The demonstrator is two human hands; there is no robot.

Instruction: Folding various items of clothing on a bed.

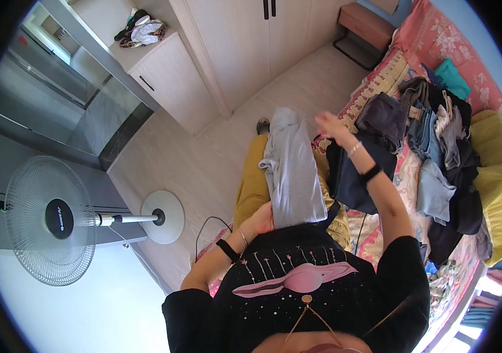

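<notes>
A light grey garment (295, 172), folded into a long strip, lies along my lap over mustard-yellow trousers (251, 176). At its near left corner my left hand (263, 219) grips the edge, the fingers tucked under the cloth. My right hand (334, 126) is raised beyond the garment's far right side, slightly blurred, with nothing visible in it. Beneath my right forearm is a dark bag or folded dark cloth (361, 176) on the bed; its exact kind is unclear.
Several folded jeans (425, 132) and dark clothes are heaped on the patterned bed (407, 176), beside a yellow-green pillow (496, 185). A Gree standing fan (52, 220) stands left. Ahead are a low cabinet (176, 84) bearing clothes, a wardrobe (251, 48) and a pink nightstand (365, 25).
</notes>
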